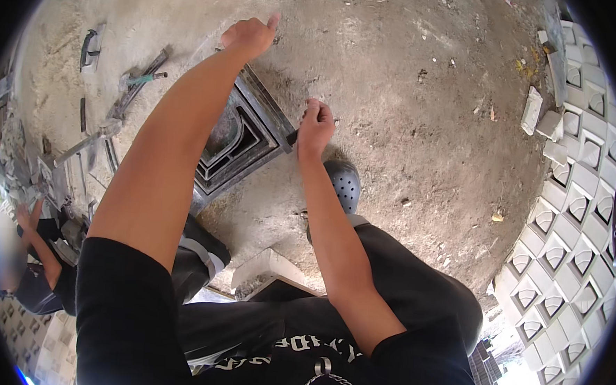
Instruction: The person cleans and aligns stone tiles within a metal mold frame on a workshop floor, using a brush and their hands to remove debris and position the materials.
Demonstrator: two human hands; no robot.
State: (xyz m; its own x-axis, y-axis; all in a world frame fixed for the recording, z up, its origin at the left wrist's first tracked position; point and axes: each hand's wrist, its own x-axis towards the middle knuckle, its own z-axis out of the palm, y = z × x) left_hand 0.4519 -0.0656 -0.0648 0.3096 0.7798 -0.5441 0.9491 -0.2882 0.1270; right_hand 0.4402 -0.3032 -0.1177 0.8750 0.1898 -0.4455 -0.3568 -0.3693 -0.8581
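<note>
Reaching around a dark ridged square mould (pixel 245 130), left of the picture's centre.

Curls left hand (pixel 250 36) by its upper corner, right hand (pixel 316 128) beside its right corner; cannot tell, in either grip, whether closed on anything. Has wide dirt floor (pixel 429 143) to the right, bounded by pale patterned blocks (pixel 558 272).

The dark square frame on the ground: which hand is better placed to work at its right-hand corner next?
Probably the right hand: it is close beside that corner of the dark square frame, while the left hand is out beyond the far corner. Whether the right touches it is unclear.
</note>
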